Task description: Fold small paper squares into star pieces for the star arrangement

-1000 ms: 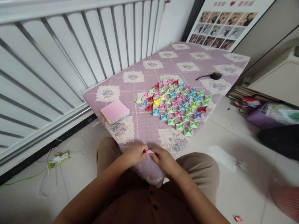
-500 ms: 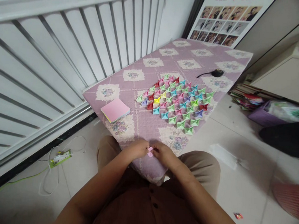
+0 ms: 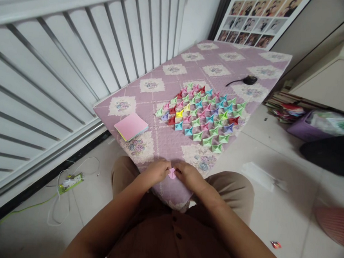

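Observation:
My left hand (image 3: 156, 171) and my right hand (image 3: 188, 175) meet at the near corner of the purple quilted table (image 3: 171, 144), both pinching a small folded pink paper piece (image 3: 172, 173) between their fingertips. Farther out on the table lie several folded paper pieces (image 3: 202, 117) in green, pink, blue, red and yellow, set in rows. A stack of pink paper squares (image 3: 131, 126) rests to the left of them, beyond my left hand.
A white barred radiator (image 3: 61, 70) runs along the left. A black corded object (image 3: 246, 80) lies on the table's far side. Books and a purple basket (image 3: 304, 128) sit on the floor at right. A green power strip (image 3: 69, 181) with cables lies on the floor left.
The pink piece has been worked into a more folded shape between my fingers. Both hands stay at the table corner while the view shifts slightly.

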